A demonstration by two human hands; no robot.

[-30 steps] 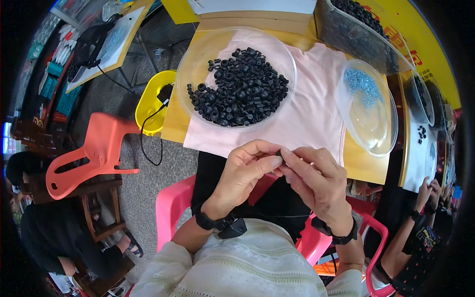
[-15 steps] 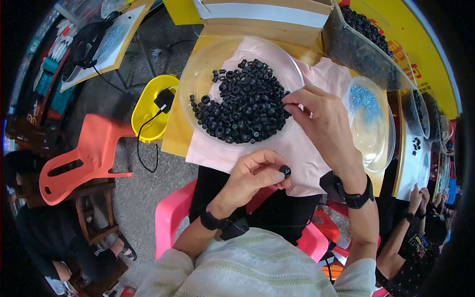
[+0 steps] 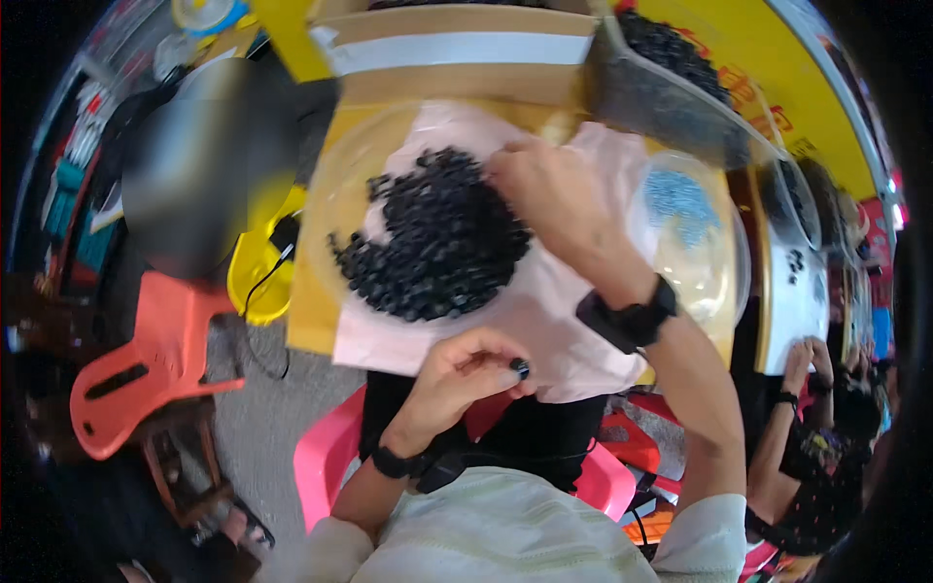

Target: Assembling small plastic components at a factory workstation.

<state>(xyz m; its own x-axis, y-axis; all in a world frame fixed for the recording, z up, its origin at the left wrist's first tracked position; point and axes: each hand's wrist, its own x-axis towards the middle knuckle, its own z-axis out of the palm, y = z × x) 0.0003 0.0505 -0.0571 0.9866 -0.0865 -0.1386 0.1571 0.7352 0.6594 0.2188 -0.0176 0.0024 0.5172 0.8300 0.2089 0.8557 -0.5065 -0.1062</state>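
Over the pink cloth, near the table's front edge, my left hand pinches a small round black plastic part between thumb and fingers. My right hand is at the right side of the large clear round basin, beside the upper right edge of the pile of small black plastic parts. Its fingers are curled together and blurred; whatever they may hold is hidden. The basin stands on the pink cloth.
Right of the basin, a clear tub holds pale blue bits. Behind are a cardboard box and a bin of black parts. A yellow bucket and orange chair stand left, below a blurred dark shape. Another person's hands are far right.
The view has shifted, and a blurred grey-dark shape has come in at upper left. My right hand has moved up along the pile's edge; my left still holds its black part.
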